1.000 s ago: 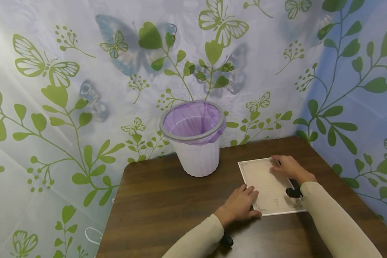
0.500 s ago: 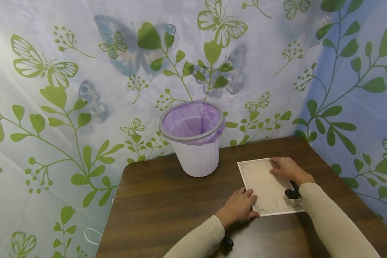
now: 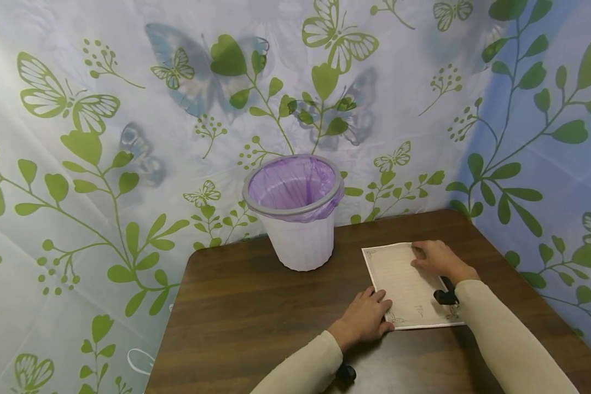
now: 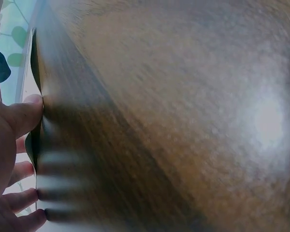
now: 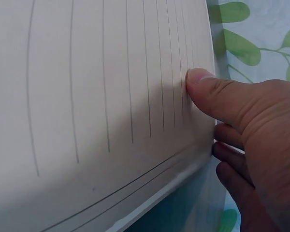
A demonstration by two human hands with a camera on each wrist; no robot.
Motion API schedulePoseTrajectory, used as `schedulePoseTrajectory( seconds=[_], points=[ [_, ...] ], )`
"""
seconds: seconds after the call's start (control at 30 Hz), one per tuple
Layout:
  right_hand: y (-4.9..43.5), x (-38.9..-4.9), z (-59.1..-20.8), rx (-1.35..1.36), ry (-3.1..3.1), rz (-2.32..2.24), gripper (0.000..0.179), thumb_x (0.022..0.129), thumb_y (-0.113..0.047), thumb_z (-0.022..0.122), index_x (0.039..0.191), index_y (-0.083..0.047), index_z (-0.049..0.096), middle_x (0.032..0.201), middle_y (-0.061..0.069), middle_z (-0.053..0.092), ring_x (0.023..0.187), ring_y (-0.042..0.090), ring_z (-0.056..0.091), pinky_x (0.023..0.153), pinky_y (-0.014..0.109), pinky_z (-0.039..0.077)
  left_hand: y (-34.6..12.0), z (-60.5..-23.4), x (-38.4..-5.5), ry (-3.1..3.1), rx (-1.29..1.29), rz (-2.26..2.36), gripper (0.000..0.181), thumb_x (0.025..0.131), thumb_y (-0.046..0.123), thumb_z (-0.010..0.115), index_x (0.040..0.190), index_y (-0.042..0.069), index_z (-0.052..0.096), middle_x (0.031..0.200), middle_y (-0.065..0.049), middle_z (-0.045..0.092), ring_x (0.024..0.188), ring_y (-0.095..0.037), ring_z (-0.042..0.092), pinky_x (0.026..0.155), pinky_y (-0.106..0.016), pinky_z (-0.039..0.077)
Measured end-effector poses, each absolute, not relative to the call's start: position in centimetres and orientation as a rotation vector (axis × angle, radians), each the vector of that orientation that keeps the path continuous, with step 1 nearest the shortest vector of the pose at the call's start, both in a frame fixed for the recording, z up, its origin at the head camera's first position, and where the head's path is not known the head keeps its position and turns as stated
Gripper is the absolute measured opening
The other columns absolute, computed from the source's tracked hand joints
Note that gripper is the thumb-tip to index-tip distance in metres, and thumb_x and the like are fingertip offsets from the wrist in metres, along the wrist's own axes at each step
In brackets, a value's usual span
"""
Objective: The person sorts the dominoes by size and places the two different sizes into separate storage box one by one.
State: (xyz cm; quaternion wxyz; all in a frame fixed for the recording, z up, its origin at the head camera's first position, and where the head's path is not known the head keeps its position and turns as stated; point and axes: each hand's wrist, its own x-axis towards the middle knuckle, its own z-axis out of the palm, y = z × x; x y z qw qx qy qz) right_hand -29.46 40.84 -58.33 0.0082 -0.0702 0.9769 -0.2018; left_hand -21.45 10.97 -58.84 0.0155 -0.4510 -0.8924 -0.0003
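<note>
A cream sheet of lined writing paper (image 3: 399,284), with ornaments in its corners, lies on the brown table. It may be a thin stack; I cannot tell. My right hand (image 3: 439,259) grips its far right part. In the right wrist view the thumb presses on the lined face of the paper (image 5: 87,87), while the fingers (image 5: 232,152) curl behind its edge. My left hand (image 3: 363,318) rests on the table at the near left corner, its fingers relaxed and fingertips touching the paper's left edge. In the left wrist view the paper's near edge bows up slightly off the table.
A white waste bin (image 3: 302,243) with a grey rim and purple liner stands at the back of the wooden table (image 3: 236,328). Behind it hangs a curtain (image 3: 216,158) printed with leaves and butterflies. A white loop (image 3: 140,361) shows left of the table.
Both hands stay nearly in place on the paper. My left hand has slid very slightly left and down along its edge.
</note>
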Motion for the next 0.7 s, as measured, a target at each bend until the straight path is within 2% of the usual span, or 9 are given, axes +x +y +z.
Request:
schedulePoseTrajectory(
  seconds=[0.33,0.57,0.7],
  points=[
    [40.49,-29.43,-58.31,-0.193,3.090,-0.657,0.060,0.088,-0.022,0.078,0.137,0.005,0.056,0.131,0.031,0.060,0.121,0.051,0.055,0.099,0.065,0.044,10.80,-59.10,-21.59,-2.778,-1.422,-0.015,0.051,0.092,0.061,0.061,0.131,0.028,0.059,0.147,0.002,0.051,0.136,-0.022,0.047,0.108,-0.037,0.045],
    [40.23,-29.45,-58.40,-0.184,3.104,-0.719,0.049,0.086,-0.017,0.079,0.127,0.003,0.061,0.123,0.025,0.065,0.116,0.046,0.059,0.095,0.062,0.047,10.74,-59.19,-21.68,-2.764,-1.439,-0.003,0.051,0.092,0.061,0.061,0.130,0.028,0.059,0.145,0.004,0.052,0.135,-0.022,0.047,0.109,-0.036,0.044],
    [40.21,-29.54,-58.32,-0.205,3.113,-0.771,0.050,0.086,-0.014,0.079,0.126,-0.001,0.053,0.121,0.022,0.063,0.113,0.041,0.060,0.092,0.059,0.049,10.76,-59.34,-21.68,-2.763,-1.439,-0.018,0.050,0.092,0.061,0.062,0.129,0.027,0.059,0.145,0.003,0.052,0.135,-0.022,0.047,0.108,-0.036,0.044]
  ],
)
